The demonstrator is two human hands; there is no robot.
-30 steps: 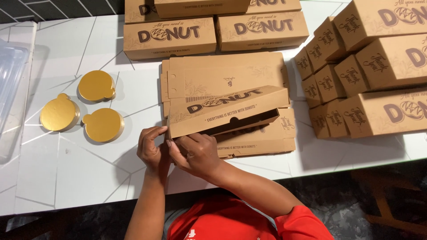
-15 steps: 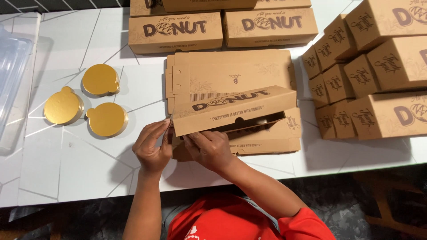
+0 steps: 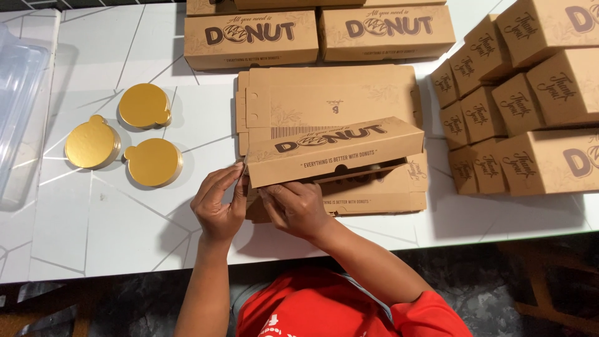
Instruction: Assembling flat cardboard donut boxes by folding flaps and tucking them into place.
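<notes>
A long brown cardboard donut box (image 3: 334, 151) sits half-folded near the middle of the tabletop's near edge, its printed front wall raised and tilted, resting on a stack of flat, unfolded box blanks (image 3: 327, 100) of the same card. Both hands work at the box's left end. The left hand (image 3: 218, 203) has its fingers pinched on the left end flap at the box's corner; the right hand (image 3: 296, 209) lies just beside it, fingers curled under the lower front edge of the box and pressing on the card there. The two hands are close together, almost touching, each clamped on the box.

Beyond the stack, along the far edge of the tabletop, two assembled long boxes (image 3: 318, 34) stand side by side with their printed fronts facing the person. Toward the right edge, a pile of smaller square brown boxes (image 3: 518, 100) is stacked in leaning rows, just beside the flat blanks. Toward the left, well apart from the hands, three round gold cake boards (image 3: 118, 140) with small tabs lie in a loose cluster. At the far left edge a clear plastic container (image 3: 19, 93) shows only in part.

The tabletop (image 3: 112, 231) is white with thin grey lines crossing it in angular shapes. Below its near edge a dark mottled floor (image 3: 518, 274) shows, and the person's red shirt (image 3: 337, 312) fills the bottom centre.
</notes>
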